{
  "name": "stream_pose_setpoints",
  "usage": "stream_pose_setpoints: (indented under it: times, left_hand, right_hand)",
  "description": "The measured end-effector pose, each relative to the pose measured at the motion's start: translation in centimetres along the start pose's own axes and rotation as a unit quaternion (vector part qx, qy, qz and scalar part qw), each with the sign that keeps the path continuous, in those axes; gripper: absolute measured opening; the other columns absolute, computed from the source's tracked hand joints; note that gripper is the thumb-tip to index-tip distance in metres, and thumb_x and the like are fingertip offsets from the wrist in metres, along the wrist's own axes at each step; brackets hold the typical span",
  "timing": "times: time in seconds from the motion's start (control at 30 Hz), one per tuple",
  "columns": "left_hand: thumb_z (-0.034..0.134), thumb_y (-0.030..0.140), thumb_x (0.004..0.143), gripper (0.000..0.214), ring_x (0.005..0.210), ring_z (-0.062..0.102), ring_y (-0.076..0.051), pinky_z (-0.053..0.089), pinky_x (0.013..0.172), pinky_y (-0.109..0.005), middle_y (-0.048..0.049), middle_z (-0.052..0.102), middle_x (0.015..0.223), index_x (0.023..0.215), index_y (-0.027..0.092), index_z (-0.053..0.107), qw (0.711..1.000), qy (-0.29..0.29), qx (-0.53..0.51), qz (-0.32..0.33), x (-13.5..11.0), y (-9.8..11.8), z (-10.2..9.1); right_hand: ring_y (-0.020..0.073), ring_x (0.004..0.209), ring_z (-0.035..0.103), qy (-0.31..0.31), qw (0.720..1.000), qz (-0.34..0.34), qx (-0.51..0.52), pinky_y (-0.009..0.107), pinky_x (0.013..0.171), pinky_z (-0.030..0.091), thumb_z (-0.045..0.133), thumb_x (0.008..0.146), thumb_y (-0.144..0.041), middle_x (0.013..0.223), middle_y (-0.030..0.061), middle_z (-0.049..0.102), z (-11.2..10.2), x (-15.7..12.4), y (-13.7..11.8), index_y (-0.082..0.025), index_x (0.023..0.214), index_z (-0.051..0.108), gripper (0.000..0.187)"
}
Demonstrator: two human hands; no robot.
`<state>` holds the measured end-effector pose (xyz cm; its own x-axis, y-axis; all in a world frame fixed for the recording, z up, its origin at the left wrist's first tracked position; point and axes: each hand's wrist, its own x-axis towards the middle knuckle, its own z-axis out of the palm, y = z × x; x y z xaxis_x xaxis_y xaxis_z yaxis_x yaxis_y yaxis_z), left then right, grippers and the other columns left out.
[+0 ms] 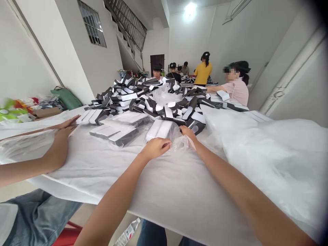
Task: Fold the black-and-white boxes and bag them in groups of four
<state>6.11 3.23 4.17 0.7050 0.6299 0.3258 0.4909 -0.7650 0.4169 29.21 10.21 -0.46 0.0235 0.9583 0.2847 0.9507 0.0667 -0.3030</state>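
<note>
A clear plastic bag [182,143] with white boxes [161,129] inside lies on the cloth-covered table in front of me. My left hand [156,147] is closed at the near side of the bag, thumb and fingers together on its loose film. On the bag's right side, my right hand [189,132] has its fingers curled around the film; its fingertips are partly hidden. Just left of this bag rest more white boxes in clear plastic [116,131]. Behind both hands rises a large heap of black-and-white folded card pieces [138,97].
At the left, a co-worker's hands [67,127] rest by plastic film and white boxes. A big pile of clear bags [266,147] covers the table's right side. A person in pink [237,87] sits at the far right. A water bottle [128,233] lies on the floor below.
</note>
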Motion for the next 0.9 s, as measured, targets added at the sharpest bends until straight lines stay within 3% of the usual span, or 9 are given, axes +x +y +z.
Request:
stream_pose_setpoints:
  times: [0.13, 0.27, 0.37, 0.47, 0.57, 0.63, 0.73, 0.8, 0.9]
  left_hand:
    - [0.044, 0.032, 0.09, 0.027, 0.055, 0.04, -0.012, 0.028, 0.055, -0.025, 0.0021, 0.049, 0.059, 0.074, 0.02, 0.062, 0.999, 0.012, -0.044, -0.007, -0.1, 0.0, 0.3]
    - [0.045, 0.042, 0.09, 0.033, 0.052, 0.038, -0.011, 0.031, 0.052, -0.024, 0.0029, 0.045, 0.057, 0.087, 0.018, 0.068, 0.978, 0.037, -0.2, -0.049, 0.3, -0.4, 0.5]
    - [0.051, 0.051, 0.087, 0.04, 0.05, 0.041, -0.011, 0.035, 0.047, -0.024, 0.0023, 0.047, 0.061, 0.097, 0.015, 0.066, 0.913, 0.03, -0.396, -0.095, 0.8, -0.5, 0.5]
    - [0.049, 0.061, 0.085, 0.05, 0.062, 0.053, -0.013, 0.042, 0.05, -0.025, -0.005, 0.059, 0.082, 0.101, 0.016, 0.064, 0.812, 0.009, -0.572, -0.112, 1.1, -0.2, 0.3]
    - [0.039, 0.07, 0.086, 0.058, 0.071, 0.059, -0.016, 0.046, 0.058, -0.027, -0.0078, 0.062, 0.085, 0.091, 0.017, 0.062, 0.758, 0.046, -0.641, -0.111, 1.0, -0.1, 0.0]
    - [0.033, 0.074, 0.086, 0.064, 0.069, 0.06, -0.017, 0.048, 0.06, -0.028, -0.0062, 0.06, 0.073, 0.085, 0.018, 0.061, 0.762, 0.068, -0.63, -0.132, 0.8, -0.1, -0.1]
    - [0.033, 0.077, 0.084, 0.066, 0.063, 0.061, -0.018, 0.046, 0.055, -0.028, -0.0028, 0.056, 0.06, 0.085, 0.018, 0.062, 0.78, 0.063, -0.599, -0.167, 0.6, -0.5, -0.1]
    - [0.042, 0.072, 0.085, 0.057, 0.063, 0.062, -0.018, 0.046, 0.056, -0.027, -0.0015, 0.057, 0.06, 0.089, 0.018, 0.061, 0.78, 0.065, -0.599, -0.169, 0.6, -0.8, 0.1]
    - [0.054, 0.06, 0.085, 0.042, 0.068, 0.063, -0.018, 0.048, 0.061, -0.028, -0.0018, 0.061, 0.067, 0.083, 0.018, 0.058, 0.769, 0.092, -0.607, -0.177, 0.7, -1.2, 0.5]
  right_hand:
    - [0.016, 0.091, 0.062, 0.056, 0.996, -0.041, 0.063, 0.03, 0.083, 0.049, 0.053, 0.09, -0.015, 0.113, 0.0072, 0.065, -1.8, -2.8, -0.2, -0.015, 0.11, 0.063, 0.023]
    - [0.0137, 0.075, 0.06, 0.136, 0.98, -0.071, 0.128, 0.027, 0.076, 0.048, 0.05, 0.091, -0.025, 0.114, 0.0053, 0.066, -6.7, -3.9, -2.0, -0.019, 0.121, 0.056, 0.031]
    - [0.0116, 0.059, 0.052, 0.199, 0.945, -0.105, 0.236, 0.026, 0.063, 0.046, 0.052, 0.091, -0.035, 0.114, 0.0033, 0.066, -11.0, -5.8, -5.0, -0.024, 0.125, 0.051, 0.036]
    - [0.0107, 0.055, 0.051, 0.162, 0.931, -0.172, 0.277, 0.025, 0.056, 0.041, 0.053, 0.091, -0.041, 0.111, 0.0004, 0.068, -13.5, -8.5, -8.8, -0.029, 0.118, 0.057, 0.03]
    - [0.013, 0.07, 0.06, 0.092, 0.932, -0.272, 0.22, 0.025, 0.064, 0.041, 0.057, 0.091, -0.035, 0.107, -0.0016, 0.07, -13.5, -10.5, -11.6, -0.03, 0.11, 0.064, 0.021]
    - [0.0151, 0.077, 0.063, 0.048, 0.936, -0.312, 0.155, 0.025, 0.065, 0.039, 0.058, 0.092, -0.032, 0.1, -0.0017, 0.073, -12.5, -10.9, -12.5, -0.028, 0.103, 0.068, 0.016]
    - [0.0156, 0.069, 0.062, -0.01, 0.941, -0.332, 0.065, 0.027, 0.06, 0.034, 0.054, 0.094, -0.036, 0.084, -0.0003, 0.074, -10.9, -10.7, -12.6, -0.025, 0.095, 0.072, 0.021]
    - [0.0154, 0.07, 0.062, -0.027, 0.939, -0.339, 0.049, 0.027, 0.061, 0.034, 0.05, 0.096, -0.033, 0.087, 0.0003, 0.075, -10.3, -10.5, -12.3, -0.025, 0.098, 0.072, 0.024]
    - [0.0155, 0.081, 0.064, -0.016, 0.937, -0.34, 0.076, 0.026, 0.065, 0.038, 0.044, 0.096, -0.021, 0.109, -0.0005, 0.072, -10.1, -10.3, -11.9, -0.027, 0.115, 0.067, 0.03]
